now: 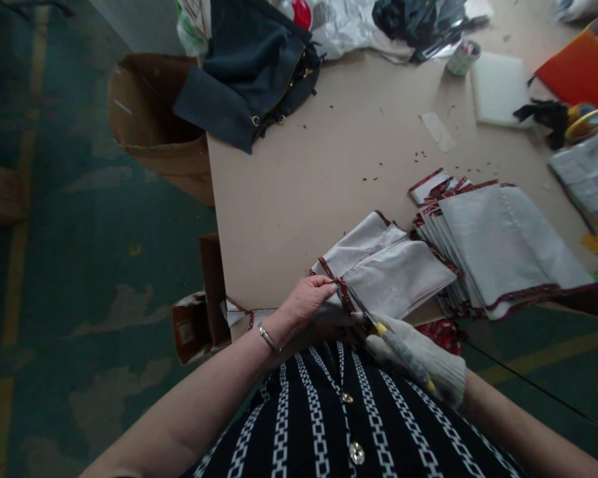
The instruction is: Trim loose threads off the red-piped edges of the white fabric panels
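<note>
My bare left hand, with a bracelet on its wrist, pinches the dark red patterned edging of a light grey fabric piece at the table's near edge. A white knitted glove covers my right hand. It grips a slim tool with a grey and yellow handle and a thin metal end, whose exact kind I cannot make out. The tool's end points toward the edging, close to my left fingertips; whether it touches is unclear. Right of the fabric lies a stack of similar grey pieces with red edging.
A dark bag piece with zip and rings hangs over the table's far left corner, by an open cardboard box. Farther back are plastic bags, a small can and a white block. Dark scraps dot the table.
</note>
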### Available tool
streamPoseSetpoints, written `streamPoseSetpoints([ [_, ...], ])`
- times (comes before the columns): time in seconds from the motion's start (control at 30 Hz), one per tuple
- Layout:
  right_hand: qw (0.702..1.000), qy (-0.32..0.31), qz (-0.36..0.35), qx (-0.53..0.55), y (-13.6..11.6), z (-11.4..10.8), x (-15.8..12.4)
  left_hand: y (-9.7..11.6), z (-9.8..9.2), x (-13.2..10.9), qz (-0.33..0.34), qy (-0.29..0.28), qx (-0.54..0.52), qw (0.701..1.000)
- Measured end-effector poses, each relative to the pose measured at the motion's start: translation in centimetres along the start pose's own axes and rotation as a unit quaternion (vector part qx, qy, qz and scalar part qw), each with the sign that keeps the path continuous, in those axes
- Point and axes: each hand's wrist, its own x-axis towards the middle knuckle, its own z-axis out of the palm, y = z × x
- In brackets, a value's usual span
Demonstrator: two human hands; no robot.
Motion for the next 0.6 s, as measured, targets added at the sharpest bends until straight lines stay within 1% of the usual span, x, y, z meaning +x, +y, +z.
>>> streamPoseSetpoints([
  [0.1,1.000,-0.027,-0.001,-0.015,0.4,0.1,0.3,-0.6,-0.1,0.5,0.004,0.004,0.002,1.000],
  [0.17,0.999,-0.033,0.007,-0.016,0.3,0.1,0.4,-0.7,-0.1,0.6,0.011,0.001,0.002,1.000],
  [0.27,0.999,-0.028,0.018,-0.021,0.1,0.3,0.7,-0.6,0.2,0.3,0.017,-0.006,-0.001,1.000],
  [0.33,0.999,-0.024,0.011,-0.024,0.2,0.5,0.9,-0.4,0.5,0.0,0.020,-0.005,-0.001,1.000],
  [0.43,0.999,-0.023,-0.003,-0.028,1.1,0.7,1.5,-0.3,0.8,-0.3,0.012,-0.003,-0.004,1.000],
  [0.6,0.999,-0.024,0.008,-0.042,2.4,1.3,2.4,-0.8,0.8,-0.2,0.018,-0.002,0.003,1.000],
])
